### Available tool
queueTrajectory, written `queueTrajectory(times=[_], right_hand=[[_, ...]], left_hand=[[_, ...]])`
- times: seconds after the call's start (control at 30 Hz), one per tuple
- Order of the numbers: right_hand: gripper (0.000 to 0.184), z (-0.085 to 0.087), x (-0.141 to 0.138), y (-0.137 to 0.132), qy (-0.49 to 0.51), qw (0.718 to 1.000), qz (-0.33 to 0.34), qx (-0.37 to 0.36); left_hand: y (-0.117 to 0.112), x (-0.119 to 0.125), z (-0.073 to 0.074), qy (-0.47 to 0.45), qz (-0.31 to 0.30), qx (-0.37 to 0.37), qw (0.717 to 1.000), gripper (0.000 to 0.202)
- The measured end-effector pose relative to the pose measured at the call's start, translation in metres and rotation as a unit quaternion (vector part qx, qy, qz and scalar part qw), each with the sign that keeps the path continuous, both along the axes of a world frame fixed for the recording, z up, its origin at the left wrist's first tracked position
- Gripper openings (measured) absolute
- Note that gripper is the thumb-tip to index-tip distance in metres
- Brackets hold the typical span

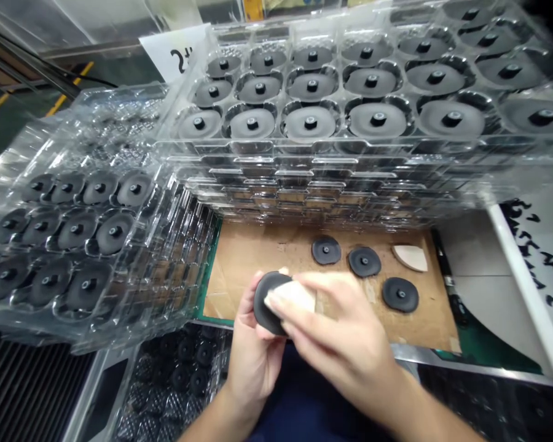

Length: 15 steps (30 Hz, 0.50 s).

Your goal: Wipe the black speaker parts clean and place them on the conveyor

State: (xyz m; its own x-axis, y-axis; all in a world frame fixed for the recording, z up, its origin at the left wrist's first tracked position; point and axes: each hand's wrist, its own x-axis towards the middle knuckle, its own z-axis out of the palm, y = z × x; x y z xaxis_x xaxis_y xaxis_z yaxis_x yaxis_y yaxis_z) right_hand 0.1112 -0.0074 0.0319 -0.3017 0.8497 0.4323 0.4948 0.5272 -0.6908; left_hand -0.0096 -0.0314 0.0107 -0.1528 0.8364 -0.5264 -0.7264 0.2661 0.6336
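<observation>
My left hand (253, 359) grips a black rounded disc (263, 307) by its edge, above the front of the cardboard sheet (239, 252). The disc's smooth face is turned up toward me. With its fingers pinched, my right hand (350, 334) holds a white pad (301, 296) against that face. Part of the disc is hidden by the pad and fingers. To the right, three similar discs lie on the cardboard, each with a small central stub: a rear disc (326, 250), a middle disc (364, 262) and a front disc (400, 294).
Behind the cardboard rises a stack of clear plastic trays (295, 150), its top tray filled with black discs. Another tray stack (133, 264) stands at the left. A whitish wedge-shaped piece (411, 258) and a black pen-like tool (449, 282) lie on the right, near a white panel (525, 288).
</observation>
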Motion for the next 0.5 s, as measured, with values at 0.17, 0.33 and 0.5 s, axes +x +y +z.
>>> queueTrajectory(times=[0.17,0.33,0.5], right_hand=[[0.028,-0.015,0.011,-0.008,0.097,0.993,0.003,-0.070],[0.039,-0.061,0.033,-0.043,0.350,0.786,-0.146,-0.488],[0.047,-0.088,0.035,-0.063,0.344,0.731,-0.165,-0.566]], left_hand=[[0.005,-0.003,0.002,-0.014,-0.007,0.033,0.999,0.043],[0.011,-0.013,-0.001,-0.029,-0.017,0.029,0.999,0.044],[0.009,-0.011,-0.003,-0.063,-0.062,0.000,0.996,0.051]])
